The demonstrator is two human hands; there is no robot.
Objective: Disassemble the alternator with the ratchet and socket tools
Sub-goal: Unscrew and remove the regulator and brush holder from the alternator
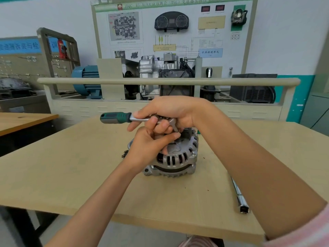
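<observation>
alternator [175,155]: mid worktop [71,168], upright on its housing, not clamped
ratchet [122,118]: head over alternator top, green handle sticking out left of it
right hand [170,113]: grip curled tight round ratchet head end
left hand [151,143]: grip pinching at socket area just under ratchet head; socket itself hidden
extension bar [239,195]: loose on worktop, right of alternator, near front edge
risk: housing may tip or spin under torque; socket could slip off fastener, pinching fingers; bar could roll off
</observation>
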